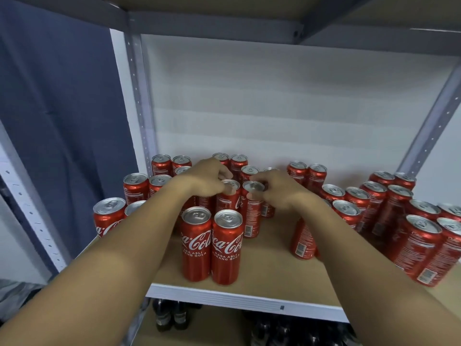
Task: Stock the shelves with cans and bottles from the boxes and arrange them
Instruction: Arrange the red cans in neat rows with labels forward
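Two cans sit mid-shelf, side by side in the middle column, behind the front pair. Left can [229,196] is pinched at its top rim by the left hand [207,177], fingers curled over the lid. Right can [252,208] is pinched at its rim by the right hand [272,189], thumb on the near side of the wall, fingertips over the lid. Both cans stand upright on the shelf [269,265], touching or nearly touching each other.

Handling, as a judgement: slim aluminium cans, likely full, so moderately heavy for their size and stiff while sealed; smooth printed walls are slippery, tall narrow shape tips easily when nudged. A rim pinch works for sliding and turning; for lifting, a wrap around the mid-wall is safer. Step looks like aligning the column or turning labels forward.

Front pair [212,245] stands at the shelf's front edge, logos facing out. More cans in paired columns: along the left edge [109,216], at the back edge [172,163], and a looser group toward the right edge [419,245], several with barcodes facing out. One can [303,239] stands alone under the right forearm. Dark bottles [172,315] show on the lower shelf.
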`<control>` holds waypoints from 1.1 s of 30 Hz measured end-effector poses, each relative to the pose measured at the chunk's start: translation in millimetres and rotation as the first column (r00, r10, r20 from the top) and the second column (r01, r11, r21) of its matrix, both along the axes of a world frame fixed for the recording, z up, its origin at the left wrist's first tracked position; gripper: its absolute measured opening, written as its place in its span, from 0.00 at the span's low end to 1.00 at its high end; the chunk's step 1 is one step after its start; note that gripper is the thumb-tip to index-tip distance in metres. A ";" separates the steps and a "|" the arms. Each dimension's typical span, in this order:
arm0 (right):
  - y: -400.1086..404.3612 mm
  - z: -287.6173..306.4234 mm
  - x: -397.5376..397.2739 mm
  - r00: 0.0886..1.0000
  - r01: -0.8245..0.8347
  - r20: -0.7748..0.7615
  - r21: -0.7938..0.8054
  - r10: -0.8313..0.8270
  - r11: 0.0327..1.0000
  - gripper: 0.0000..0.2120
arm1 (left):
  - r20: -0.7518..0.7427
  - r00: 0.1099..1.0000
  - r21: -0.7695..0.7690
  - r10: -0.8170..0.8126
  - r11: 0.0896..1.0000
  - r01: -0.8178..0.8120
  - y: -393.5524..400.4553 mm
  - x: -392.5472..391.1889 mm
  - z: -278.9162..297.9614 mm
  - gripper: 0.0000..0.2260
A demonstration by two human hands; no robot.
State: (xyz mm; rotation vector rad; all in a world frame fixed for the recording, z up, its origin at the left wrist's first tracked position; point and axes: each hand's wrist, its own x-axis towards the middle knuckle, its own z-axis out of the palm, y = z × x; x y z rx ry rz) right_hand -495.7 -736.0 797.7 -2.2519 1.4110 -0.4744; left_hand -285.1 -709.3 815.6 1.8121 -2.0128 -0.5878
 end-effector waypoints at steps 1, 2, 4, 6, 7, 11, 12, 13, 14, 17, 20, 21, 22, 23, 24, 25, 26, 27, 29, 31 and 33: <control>0.1 1.7 -1.5 1.000 -0.007 -0.013 0.013 0.007 1.000 0.19 | -0.013 1.000 0.010 -0.010 1.000 0.010 0.1 0.6 0.1 0.25; -0.2 2.7 -1.7 1.000 0.000 -0.029 0.011 0.001 1.000 0.21 | -0.018 1.000 0.004 -0.008 1.000 0.008 0.2 0.3 0.3 0.28; -1.9 1.4 1.1 0.997 0.046 -0.053 -0.035 -0.047 0.998 0.25 | 0.001 1.000 -0.061 0.030 0.998 -0.030 0.3 -2.5 1.6 0.32; -1.4 1.0 5.0 0.992 0.099 -0.072 -0.075 -0.104 0.992 0.26 | 0.033 0.997 -0.121 0.064 0.991 -0.060 -0.5 -5.3 2.9 0.30; -1.4 1.8 6.0 0.990 0.110 -0.081 -0.076 -0.116 0.991 0.25 | 0.050 0.997 -0.128 0.063 0.990 -0.056 -1.1 -6.1 3.3 0.27; -4.2 9.1 -0.7 0.995 0.023 -0.100 0.004 -0.022 1.000 0.19 | 0.066 0.998 -0.088 -0.008 0.996 0.013 -4.7 -2.0 3.9 0.22; -4.3 11.0 -3.6 0.996 -0.004 -0.093 0.033 0.007 0.999 0.18 | 0.054 0.998 -0.068 -0.022 0.997 0.025 -5.2 0.3 4.0 0.24; -4.3 11.6 -5.1 0.996 -0.015 -0.089 0.056 0.020 0.998 0.20 | 0.040 0.999 -0.050 -0.031 0.998 0.033 -5.4 2.3 4.3 0.25; -3.7 11.9 -5.4 0.996 -0.012 -0.091 0.056 0.017 0.998 0.25 | 0.029 0.999 -0.039 -0.030 0.999 0.032 -5.9 3.9 4.2 0.28; -0.4 10.5 0.1 0.992 0.042 -0.116 -0.063 -0.049 0.997 0.34 | 0.066 0.998 -0.085 0.019 0.996 -0.014 -7.2 3.4 3.9 0.30; -0.9 9.1 3.8 0.992 0.039 -0.115 -0.109 -0.051 0.993 0.29 | 0.114 0.993 -0.109 0.018 0.994 -0.006 -9.4 0.6 4.2 0.22; -3.4 8.9 2.6 0.993 0.024 -0.114 -0.087 -0.034 0.996 0.28 | 0.112 0.994 -0.091 -0.003 0.996 0.013 -10.3 0.9 4.7 0.20; -5.7 9.3 0.6 0.994 0.001 -0.113 -0.066 -0.009 0.998 0.27 | 0.103 0.994 -0.069 -0.027 0.997 0.035 -10.9 2.4 5.5 0.18; -8.1 9.8 -1.9 0.993 -0.015 -0.116 -0.040 0.011 0.999 0.27 | 0.090 0.995 -0.045 -0.053 0.997 0.057 -11.0 4.6 6.5 0.17; -9.2 10.9 -4.1 0.994 -0.028 -0.106 -0.018 0.026 0.999 0.29 | 0.080 0.994 -0.026 -0.075 0.997 0.078 -11.0 6.8 7.6 0.19; -8.9 11.8 -5.8 0.995 -0.029 -0.092 0.004 0.030 1.000 0.32 | 0.077 0.993 -0.013 -0.087 0.996 0.088 -10.7 8.3 8.4 0.22; -8.6 11.9 -6.5 0.996 -0.025 -0.081 0.012 0.026 1.000 0.35 | 0.080 0.993 -0.007 -0.090 0.996 0.091 -10.6 9.4 8.6 0.25; -7.9 11.9 -6.1 0.996 -0.016 -0.089 0.003 0.016 1.000 0.37 | 0.091 0.992 -0.008 -0.085 0.996 0.086 -11.2 9.3 8.1 0.27; -7.1 11.5 -3.1 0.991 0.002 -0.134 -0.036 -0.006 0.999 0.36 | 0.113 0.990 -0.033 -0.083 0.996 0.087 -12.1 7.4 6.9 0.24; -6.9 11.2 -1.2 0.989 -0.004 -0.145 -0.045 -0.003 0.999 0.30 | 0.123 0.988 -0.045 -0.098 0.994 0.104 -14.5 6.8 5.6 0.20; -8.3 12.2 -3.2 0.990 -0.029 -0.142 -0.017 0.026 0.999 0.26 | 0.126 0.982 -0.006 -0.139 0.990 0.141 -16.4 9.1 5.5 0.21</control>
